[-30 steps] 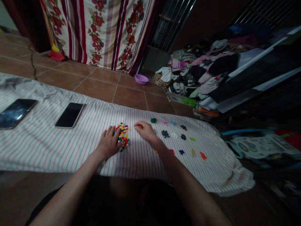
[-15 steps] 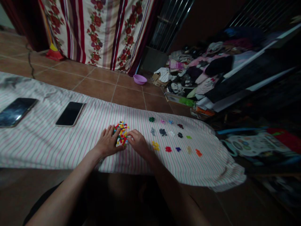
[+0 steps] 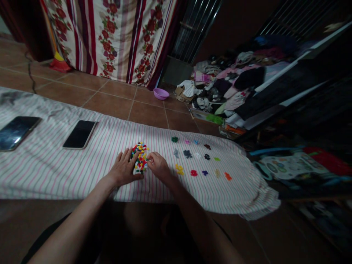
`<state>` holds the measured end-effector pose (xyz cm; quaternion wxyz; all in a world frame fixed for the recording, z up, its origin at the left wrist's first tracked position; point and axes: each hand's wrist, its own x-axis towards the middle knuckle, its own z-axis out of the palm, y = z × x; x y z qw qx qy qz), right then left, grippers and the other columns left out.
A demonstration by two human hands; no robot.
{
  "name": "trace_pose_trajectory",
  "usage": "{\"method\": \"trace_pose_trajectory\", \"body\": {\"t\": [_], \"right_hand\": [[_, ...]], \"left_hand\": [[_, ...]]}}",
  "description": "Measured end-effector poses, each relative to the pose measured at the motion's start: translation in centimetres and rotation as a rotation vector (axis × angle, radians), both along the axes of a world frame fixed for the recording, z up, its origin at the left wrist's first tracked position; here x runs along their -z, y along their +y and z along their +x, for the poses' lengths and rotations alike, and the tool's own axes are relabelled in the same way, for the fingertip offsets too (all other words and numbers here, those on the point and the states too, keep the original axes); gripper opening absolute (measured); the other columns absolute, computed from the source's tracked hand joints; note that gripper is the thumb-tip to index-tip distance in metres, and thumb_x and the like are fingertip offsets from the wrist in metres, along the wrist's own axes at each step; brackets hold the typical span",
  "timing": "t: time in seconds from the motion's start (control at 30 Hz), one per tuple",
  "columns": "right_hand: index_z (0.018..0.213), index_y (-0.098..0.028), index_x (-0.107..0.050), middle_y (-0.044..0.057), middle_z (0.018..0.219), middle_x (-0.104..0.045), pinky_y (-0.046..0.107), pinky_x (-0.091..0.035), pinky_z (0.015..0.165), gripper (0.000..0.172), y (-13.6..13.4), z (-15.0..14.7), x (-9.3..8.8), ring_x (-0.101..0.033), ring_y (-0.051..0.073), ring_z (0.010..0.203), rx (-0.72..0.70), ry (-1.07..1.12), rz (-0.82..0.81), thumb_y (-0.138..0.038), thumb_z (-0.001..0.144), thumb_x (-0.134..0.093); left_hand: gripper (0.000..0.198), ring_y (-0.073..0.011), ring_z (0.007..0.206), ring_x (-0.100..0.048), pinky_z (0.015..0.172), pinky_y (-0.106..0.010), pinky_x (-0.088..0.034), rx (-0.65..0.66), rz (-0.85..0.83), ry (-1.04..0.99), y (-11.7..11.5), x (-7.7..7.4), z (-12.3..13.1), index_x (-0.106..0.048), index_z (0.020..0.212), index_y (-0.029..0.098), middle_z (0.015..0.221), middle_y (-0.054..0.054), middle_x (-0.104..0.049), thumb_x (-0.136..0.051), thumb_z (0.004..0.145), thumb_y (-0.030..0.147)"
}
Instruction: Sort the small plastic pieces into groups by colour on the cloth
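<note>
A mixed pile of small coloured pieces (image 3: 141, 156) lies on the striped cloth (image 3: 110, 165). Fingers spread, my left hand (image 3: 123, 168) rests flat at the pile's left side, its fingertips touching it. At the right edge of the pile, my right hand (image 3: 158, 165) has its fingers pinched together; whatever is between them is too small to make out. Small groups sorted by colour lie to the right, among them yellow pieces (image 3: 179, 169), red pieces (image 3: 194, 173), dark grey pieces (image 3: 187, 154), dark green pieces (image 3: 175, 139) and orange pieces (image 3: 227, 176).
Two dark-screened devices lie on the cloth at left: a phone (image 3: 79, 134) and a larger one (image 3: 18, 132). Beyond the cloth, a purple basin (image 3: 161, 94) stands on the tiled floor. Heaped clothes (image 3: 220, 82) are at the back right.
The view has shifted slightly. My left thumb has moved nearer the front edge, off the pile's lower part, where dark green pieces now show. My right hand remains pinched beside the pile.
</note>
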<state>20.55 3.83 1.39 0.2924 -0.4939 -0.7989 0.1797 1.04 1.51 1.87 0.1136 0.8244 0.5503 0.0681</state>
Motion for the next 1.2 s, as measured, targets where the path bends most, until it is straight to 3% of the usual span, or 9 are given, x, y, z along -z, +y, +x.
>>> {"method": "trace_pose_trajectory", "body": {"t": [0.17,0.33,0.63,0.93,1.2], "right_hand": [[0.082,-0.022,-0.057,-0.001,0.080,-0.058,0.025,-0.046,0.072,0.018,0.3,-0.3,-0.3,-0.054,0.014,0.074,0.038,0.008,-0.068,-0.008,0.072,-0.055],[0.082,-0.019,-0.060,0.000,0.077,-0.058,0.024,-0.044,0.069,0.004,0.3,-0.2,-0.8,-0.054,0.013,0.070,0.038,-0.004,-0.105,-0.017,0.080,-0.059],[0.082,-0.020,-0.063,-0.001,0.076,-0.062,0.024,-0.042,0.068,0.008,0.7,0.1,-0.9,-0.054,0.012,0.068,0.054,-0.034,-0.086,-0.017,0.081,-0.056],[0.083,-0.022,-0.062,-0.001,0.079,-0.060,0.025,-0.044,0.073,0.024,1.3,1.2,-1.3,-0.055,0.014,0.075,0.070,-0.045,-0.053,-0.005,0.072,-0.049],[0.084,-0.021,-0.063,0.000,0.080,-0.061,0.025,-0.044,0.074,0.022,2.6,3.1,-1.9,-0.055,0.014,0.074,0.122,-0.045,-0.015,-0.007,0.073,-0.049]], "left_hand": [[0.093,-0.0373,0.144,-0.015,0.112,-0.054,-0.021,-0.005,-0.016,0.018,-0.1,-0.2,0.1,-0.025,0.148,0.017,0.156,-0.020,-0.019,-0.056,0.075,0.065],[0.086,-0.0365,0.144,-0.015,0.113,-0.054,-0.021,-0.016,-0.007,0.019,-0.2,-0.2,0.2,-0.025,0.149,0.016,0.156,-0.021,-0.019,-0.050,0.081,0.063],[0.070,-0.0360,0.143,-0.018,0.112,-0.054,-0.023,-0.048,0.016,0.016,-0.1,-0.3,0.6,-0.034,0.145,0.016,0.154,-0.021,-0.023,-0.042,0.089,0.056],[0.074,-0.0365,0.143,-0.019,0.111,-0.056,-0.024,-0.033,0.049,-0.001,0.2,0.5,0.4,-0.033,0.146,0.018,0.155,-0.019,-0.023,-0.044,0.086,0.059],[0.078,-0.0362,0.144,-0.019,0.111,-0.054,-0.024,-0.038,0.048,0.009,0.2,0.5,0.4,-0.031,0.147,0.017,0.155,-0.019,-0.023,-0.047,0.084,0.060]]}}
